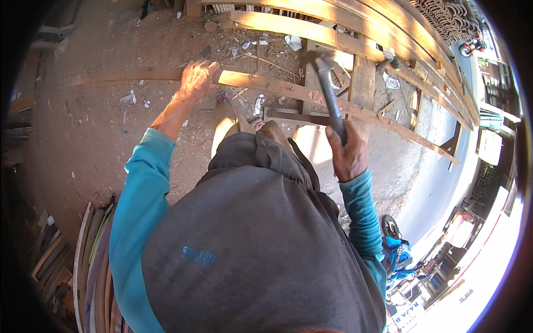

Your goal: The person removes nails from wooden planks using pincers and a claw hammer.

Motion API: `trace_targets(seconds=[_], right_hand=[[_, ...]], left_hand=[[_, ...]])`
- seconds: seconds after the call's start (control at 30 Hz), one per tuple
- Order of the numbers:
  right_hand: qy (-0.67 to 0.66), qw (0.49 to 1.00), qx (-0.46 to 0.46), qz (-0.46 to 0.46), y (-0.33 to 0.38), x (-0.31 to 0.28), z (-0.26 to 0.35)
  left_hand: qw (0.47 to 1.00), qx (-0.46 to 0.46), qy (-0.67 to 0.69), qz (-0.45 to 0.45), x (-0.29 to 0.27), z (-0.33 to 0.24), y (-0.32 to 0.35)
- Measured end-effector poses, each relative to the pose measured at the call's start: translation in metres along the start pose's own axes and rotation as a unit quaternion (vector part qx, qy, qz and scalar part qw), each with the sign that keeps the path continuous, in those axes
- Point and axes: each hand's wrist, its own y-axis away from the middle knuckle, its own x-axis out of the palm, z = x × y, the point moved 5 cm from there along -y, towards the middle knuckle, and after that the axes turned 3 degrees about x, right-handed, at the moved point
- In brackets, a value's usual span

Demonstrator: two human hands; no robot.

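My right hand (350, 154) is closed round the dark grip of a hammer (328, 94), whose head points away from me and is blurred. Below the hammer runs a long narrow wooden strip (277, 87), stretching across the view from far left to right. My left hand (198, 79) is wrapped over that strip, left of the middle, fingers curled round it. On the right, the strip passes over a wider wooden board (363, 75) that lies crosswise.
Thick timber beams (300, 28) lie side by side at the far right. Paper scraps (293, 42) and wood slivers litter the dirt floor. Several long boards (91, 266) stand at the lower left. A blue motorbike (397, 252) is parked at the lower right.
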Motion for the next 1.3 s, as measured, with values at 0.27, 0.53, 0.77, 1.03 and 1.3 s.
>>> trace_targets(seconds=[0.27, 0.53, 0.77, 1.03, 1.3], right_hand=[[-0.338, 0.831, -0.346, -0.275, -0.011, -0.103, 0.109], [0.036, 0.994, 0.068, 0.082, 0.007, 0.056, -0.053], [-0.347, 0.894, -0.204, -0.198, -0.004, -0.094, 0.11], [0.029, 0.996, 0.078, -0.015, 0.026, 0.047, -0.048], [-0.327, 0.938, 0.016, -0.112, 0.009, -0.028, 0.044]], left_hand=[[1.0, -0.02, 0.007, 0.017, -0.003, 0.002, 0.001], [0.998, -0.026, 0.023, 0.055, 0.006, 0.003, -0.008], [0.997, -0.025, 0.012, 0.066, 0.002, 0.004, -0.001], [0.997, -0.034, 0.003, 0.073, -0.007, -0.003, -0.003], [0.997, -0.036, 0.0, 0.07, -0.002, 0.002, 0.0]])
